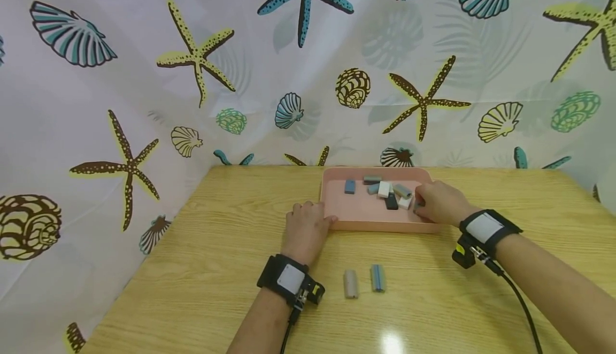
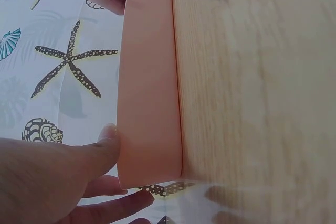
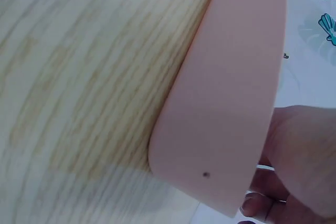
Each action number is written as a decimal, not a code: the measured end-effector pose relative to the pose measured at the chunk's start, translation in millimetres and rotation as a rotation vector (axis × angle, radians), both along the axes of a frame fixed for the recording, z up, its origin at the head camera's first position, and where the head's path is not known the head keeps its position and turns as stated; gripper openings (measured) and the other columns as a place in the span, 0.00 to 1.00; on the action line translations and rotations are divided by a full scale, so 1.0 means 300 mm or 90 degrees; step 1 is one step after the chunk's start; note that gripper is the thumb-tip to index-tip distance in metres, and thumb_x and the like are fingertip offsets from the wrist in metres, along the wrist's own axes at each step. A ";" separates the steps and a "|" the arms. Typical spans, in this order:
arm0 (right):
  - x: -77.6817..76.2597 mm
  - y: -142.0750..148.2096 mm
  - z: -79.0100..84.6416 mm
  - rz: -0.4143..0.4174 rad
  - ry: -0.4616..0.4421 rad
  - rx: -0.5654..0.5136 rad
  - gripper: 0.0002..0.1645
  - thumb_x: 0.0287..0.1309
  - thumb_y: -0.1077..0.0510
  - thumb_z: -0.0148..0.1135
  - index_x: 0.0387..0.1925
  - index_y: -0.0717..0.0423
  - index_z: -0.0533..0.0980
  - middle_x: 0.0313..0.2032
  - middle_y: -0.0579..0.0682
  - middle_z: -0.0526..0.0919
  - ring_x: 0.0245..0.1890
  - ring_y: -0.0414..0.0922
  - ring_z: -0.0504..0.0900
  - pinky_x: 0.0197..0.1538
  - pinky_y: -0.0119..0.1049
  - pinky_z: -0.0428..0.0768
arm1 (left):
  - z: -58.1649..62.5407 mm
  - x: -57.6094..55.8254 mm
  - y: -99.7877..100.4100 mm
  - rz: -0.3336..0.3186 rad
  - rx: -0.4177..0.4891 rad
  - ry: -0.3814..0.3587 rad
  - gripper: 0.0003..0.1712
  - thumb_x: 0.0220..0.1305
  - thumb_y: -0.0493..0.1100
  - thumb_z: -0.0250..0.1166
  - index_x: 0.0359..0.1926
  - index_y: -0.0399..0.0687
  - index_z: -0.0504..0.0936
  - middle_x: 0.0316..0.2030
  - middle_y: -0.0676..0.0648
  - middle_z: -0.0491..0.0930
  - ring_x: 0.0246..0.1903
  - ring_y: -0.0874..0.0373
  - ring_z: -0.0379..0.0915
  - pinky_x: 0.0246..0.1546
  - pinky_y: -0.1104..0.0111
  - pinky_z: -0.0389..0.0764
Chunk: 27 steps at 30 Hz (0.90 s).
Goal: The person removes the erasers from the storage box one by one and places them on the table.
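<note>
A shallow pink tray (image 1: 380,226) sits on the table with several small eraser-like blocks in it, among them a blue one (image 1: 349,186), a white one (image 1: 383,189) and a black one (image 1: 391,201). At its front left corner my left hand (image 1: 306,231) holds the tray, thumb over the rim and fingers outside the wall. My right hand (image 1: 444,202) reaches over the right end, thumb and fingers pinching a small grey-blue block (image 1: 418,205). In the right wrist view the tray wall (image 3: 226,87) hides the fingers' work.
A beige block (image 1: 351,283) and a blue-striped block (image 1: 377,278) lie side by side on the wooden table (image 1: 216,268), in front of the tray. Behind the table hangs a cloth (image 1: 269,60) printed with shells and starfish. Cables run from both wristbands.
</note>
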State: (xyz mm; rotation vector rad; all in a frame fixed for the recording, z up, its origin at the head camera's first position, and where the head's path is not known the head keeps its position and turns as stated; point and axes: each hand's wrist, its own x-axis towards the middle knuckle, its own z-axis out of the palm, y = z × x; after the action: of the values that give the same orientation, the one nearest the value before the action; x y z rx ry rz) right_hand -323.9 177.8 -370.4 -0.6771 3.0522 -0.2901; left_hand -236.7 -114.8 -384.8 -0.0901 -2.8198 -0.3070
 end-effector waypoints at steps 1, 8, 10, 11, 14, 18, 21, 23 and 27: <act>0.004 0.000 0.004 0.003 0.005 -0.004 0.07 0.53 0.63 0.70 0.28 0.58 0.77 0.21 0.46 0.74 0.24 0.43 0.72 0.28 0.35 0.68 | -0.001 -0.001 0.000 0.000 -0.001 -0.001 0.24 0.64 0.59 0.64 0.45 0.44 0.86 0.37 0.42 0.86 0.38 0.48 0.79 0.37 0.56 0.80; 0.029 -0.001 0.035 0.008 0.014 -0.027 0.08 0.51 0.61 0.71 0.32 0.59 0.79 0.27 0.48 0.78 0.27 0.45 0.72 0.29 0.36 0.69 | -0.006 -0.005 -0.001 -0.002 -0.003 0.003 0.24 0.64 0.60 0.64 0.44 0.44 0.86 0.37 0.42 0.86 0.37 0.47 0.79 0.37 0.55 0.80; 0.037 -0.001 0.044 0.012 0.017 -0.030 0.09 0.51 0.61 0.72 0.34 0.59 0.80 0.28 0.49 0.80 0.27 0.44 0.73 0.29 0.35 0.69 | -0.005 -0.006 0.000 -0.001 -0.001 0.001 0.24 0.64 0.60 0.64 0.44 0.44 0.86 0.37 0.42 0.86 0.37 0.47 0.79 0.37 0.55 0.80; 0.041 -0.002 0.049 0.017 0.019 -0.032 0.10 0.51 0.61 0.72 0.34 0.59 0.80 0.29 0.49 0.80 0.27 0.44 0.73 0.29 0.35 0.70 | -0.005 -0.006 0.000 0.000 -0.001 -0.001 0.24 0.64 0.60 0.64 0.44 0.44 0.86 0.37 0.42 0.86 0.37 0.47 0.79 0.37 0.55 0.80; 0.057 -0.005 0.061 0.037 0.026 -0.042 0.09 0.52 0.61 0.72 0.34 0.59 0.80 0.31 0.50 0.82 0.27 0.43 0.73 0.29 0.35 0.70 | -0.006 -0.006 0.000 0.002 0.001 -0.004 0.24 0.64 0.60 0.64 0.44 0.43 0.86 0.36 0.43 0.86 0.37 0.48 0.79 0.37 0.56 0.80; 0.086 -0.013 0.080 0.067 0.040 -0.060 0.08 0.51 0.61 0.73 0.32 0.57 0.80 0.31 0.49 0.82 0.28 0.42 0.73 0.29 0.35 0.71 | -0.006 -0.004 0.000 0.002 -0.001 -0.004 0.24 0.64 0.60 0.64 0.44 0.43 0.86 0.36 0.43 0.86 0.36 0.48 0.78 0.37 0.56 0.80; 0.105 -0.021 0.091 0.091 0.058 -0.067 0.09 0.51 0.60 0.74 0.31 0.55 0.80 0.31 0.48 0.82 0.28 0.41 0.73 0.30 0.35 0.71 | -0.005 -0.003 -0.001 0.003 -0.005 0.000 0.24 0.64 0.60 0.64 0.44 0.43 0.86 0.35 0.43 0.85 0.36 0.48 0.78 0.36 0.56 0.80; 0.116 -0.024 0.097 0.107 0.069 -0.073 0.09 0.51 0.60 0.74 0.32 0.55 0.80 0.31 0.48 0.82 0.28 0.41 0.73 0.30 0.35 0.71 | -0.005 -0.003 -0.002 0.004 -0.005 0.002 0.24 0.64 0.60 0.64 0.44 0.43 0.86 0.35 0.43 0.85 0.36 0.48 0.78 0.36 0.57 0.80; 0.138 -0.028 0.105 0.144 0.094 -0.083 0.09 0.51 0.60 0.74 0.32 0.53 0.80 0.31 0.46 0.83 0.28 0.39 0.72 0.31 0.33 0.71 | -0.004 -0.004 -0.002 0.005 -0.003 0.000 0.24 0.63 0.60 0.64 0.44 0.44 0.86 0.35 0.43 0.85 0.36 0.48 0.78 0.36 0.57 0.80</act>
State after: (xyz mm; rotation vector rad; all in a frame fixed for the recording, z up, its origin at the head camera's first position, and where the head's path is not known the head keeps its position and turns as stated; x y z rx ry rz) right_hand -282.6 169.4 -338.9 -1.0887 3.0711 -0.4573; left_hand -237.7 -115.3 -386.1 -0.0789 -2.8203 -0.2993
